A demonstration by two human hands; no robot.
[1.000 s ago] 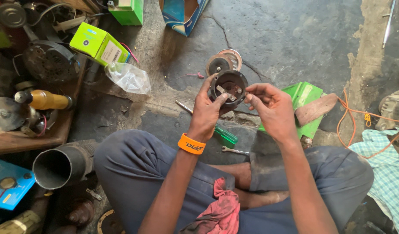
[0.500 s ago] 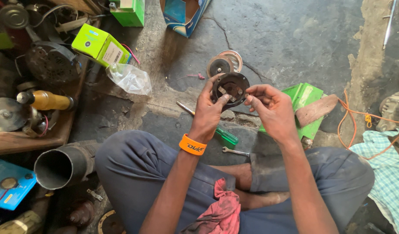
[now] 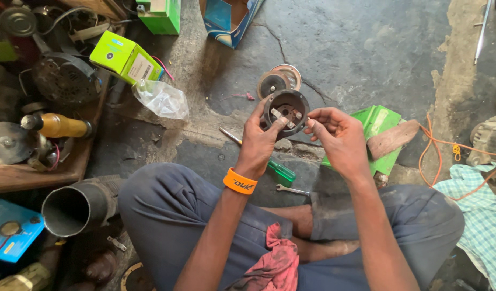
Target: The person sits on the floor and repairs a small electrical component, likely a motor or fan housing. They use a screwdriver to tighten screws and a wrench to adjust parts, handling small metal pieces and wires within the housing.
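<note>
- The left hand [image 3: 259,141] grips a round black metal housing [image 3: 286,113], fingers wrapped round its rim and the thumb pressed on the small fittings inside its open face.
- The right hand [image 3: 337,137] is half curled, its fingertips [image 3: 311,123] touching the housing's right edge; whether they pinch a small part cannot be told.
- The housing is held up between both hands, above the concrete floor [image 3: 366,48].
- Just beyond the hands, two round discs [image 3: 279,82] lie on the floor.
- Below the left hand lie a green-handled screwdriver [image 3: 280,171] and a small spanner [image 3: 292,189].
- A green box [image 3: 385,121] sits under the right hand's far side.
- An orange wristband [image 3: 240,181] circles the left wrist.
- A red rag [image 3: 275,264] lies in the lap.
</note>
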